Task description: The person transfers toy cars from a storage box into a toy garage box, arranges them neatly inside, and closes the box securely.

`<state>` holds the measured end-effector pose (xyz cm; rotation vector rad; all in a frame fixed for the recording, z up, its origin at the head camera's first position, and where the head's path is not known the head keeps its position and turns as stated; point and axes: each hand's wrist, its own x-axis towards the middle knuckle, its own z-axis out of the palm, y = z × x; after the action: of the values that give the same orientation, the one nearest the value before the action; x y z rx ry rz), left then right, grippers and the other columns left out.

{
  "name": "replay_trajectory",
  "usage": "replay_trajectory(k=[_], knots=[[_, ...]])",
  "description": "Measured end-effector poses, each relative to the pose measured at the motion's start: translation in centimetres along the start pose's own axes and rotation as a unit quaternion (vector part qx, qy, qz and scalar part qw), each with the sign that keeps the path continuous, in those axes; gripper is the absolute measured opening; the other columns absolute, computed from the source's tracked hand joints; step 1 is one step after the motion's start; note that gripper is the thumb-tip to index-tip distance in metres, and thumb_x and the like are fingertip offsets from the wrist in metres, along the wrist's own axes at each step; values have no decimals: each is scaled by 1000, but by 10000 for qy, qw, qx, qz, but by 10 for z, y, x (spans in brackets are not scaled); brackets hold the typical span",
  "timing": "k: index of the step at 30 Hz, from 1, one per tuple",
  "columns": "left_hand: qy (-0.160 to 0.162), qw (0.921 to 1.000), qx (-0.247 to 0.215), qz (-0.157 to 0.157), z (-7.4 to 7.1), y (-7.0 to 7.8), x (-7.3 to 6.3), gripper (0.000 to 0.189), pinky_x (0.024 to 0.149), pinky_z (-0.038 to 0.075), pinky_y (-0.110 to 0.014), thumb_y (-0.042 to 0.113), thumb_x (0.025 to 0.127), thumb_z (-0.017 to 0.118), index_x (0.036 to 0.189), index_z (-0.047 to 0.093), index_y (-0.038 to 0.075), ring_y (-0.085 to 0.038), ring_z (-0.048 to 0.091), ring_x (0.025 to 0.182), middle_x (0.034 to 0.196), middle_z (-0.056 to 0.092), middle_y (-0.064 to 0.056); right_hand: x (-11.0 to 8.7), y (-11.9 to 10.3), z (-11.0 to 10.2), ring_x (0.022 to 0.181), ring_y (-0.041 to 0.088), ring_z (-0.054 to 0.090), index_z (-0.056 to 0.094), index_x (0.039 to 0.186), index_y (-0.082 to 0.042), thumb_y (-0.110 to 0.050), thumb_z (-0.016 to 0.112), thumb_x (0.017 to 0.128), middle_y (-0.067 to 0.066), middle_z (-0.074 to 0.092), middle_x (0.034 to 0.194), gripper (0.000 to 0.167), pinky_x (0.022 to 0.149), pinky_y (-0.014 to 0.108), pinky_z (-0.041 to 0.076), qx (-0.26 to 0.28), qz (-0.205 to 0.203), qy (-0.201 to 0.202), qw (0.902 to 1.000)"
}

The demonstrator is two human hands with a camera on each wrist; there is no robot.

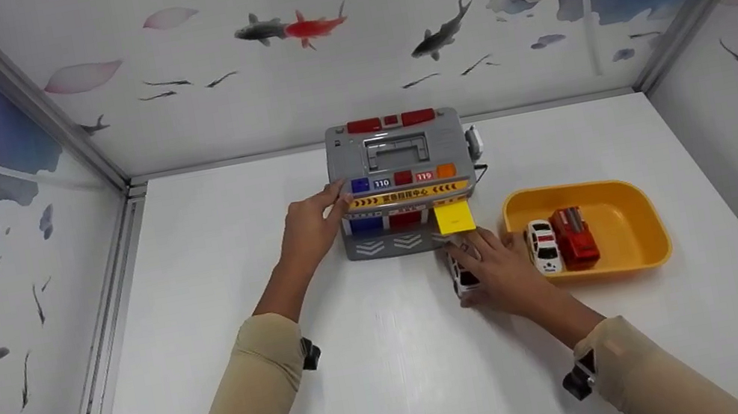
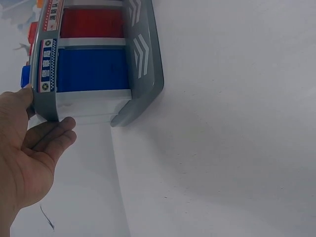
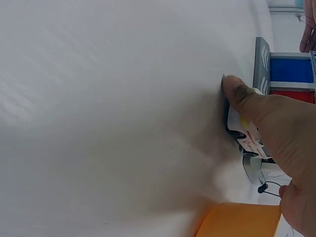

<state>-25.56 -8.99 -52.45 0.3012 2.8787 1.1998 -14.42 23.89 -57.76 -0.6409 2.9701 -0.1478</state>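
Just Outside the Yellow Door, a Car in Hand

A person's right hand (image 1: 497, 264) gripped a white toy car (image 1: 463, 277), thumb along one side and fingers bent over the other, on a white table (image 1: 368, 374). The car sat right in front of a gray garage (image 1: 400, 169), at its right-hand bay, beneath a yellow door (image 1: 454, 218) that jutted out from the front. The hand hid much of the car, and whether its far end touched the ramp could not be told.

At the opposite edge of the garage, the left hand (image 1: 313, 228) pinched the roof's front corner, its thumb above and its bent fingers below. Next to that corner, a blue door (image 2: 93, 69) and a red door (image 2: 93, 23) hung down across their bays. Labels reading 110 and 119 sat among colored buttons on the roof.

To the right, near the right hand, an orange tray (image 1: 630, 222) held a second car (image 1: 544, 248), also white, and a red truck (image 1: 576, 239), side by side at its left end. Fish decorated the wall (image 1: 379, 91) behind.
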Motion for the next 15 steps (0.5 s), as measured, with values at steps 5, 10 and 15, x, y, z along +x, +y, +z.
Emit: replay_trajectory(k=[5,10,15], knots=[[-38,9999,58,-73,1,1,-1,54,128,45,-46,51,115,58,159,59,19,-27,58,153,159,60,-7,1,-2,3,160,40,39,44,170,-23,-57,92,86,13,40,174,103,122,75,33,-216,-50,170,9996],[-64,9998,91,-141,1,1,-1,55,129,44,-45,51,115,57,160,58,20,-27,57,153,161,59,-5,4,-3,5,159,41,42,36,173,-20,-58,91,86,14,44,172,110,123,76,34,-335,-14,230,9992],[-33,9999,18,-100,1,1,-1,54,129,44,-45,51,115,57,159,59,19,-27,57,153,160,59,-7,6,-4,7,159,40,42,34,171,-17,-58,90,86,14,45,173,110,124,77,33,-360,58,245,9990]])
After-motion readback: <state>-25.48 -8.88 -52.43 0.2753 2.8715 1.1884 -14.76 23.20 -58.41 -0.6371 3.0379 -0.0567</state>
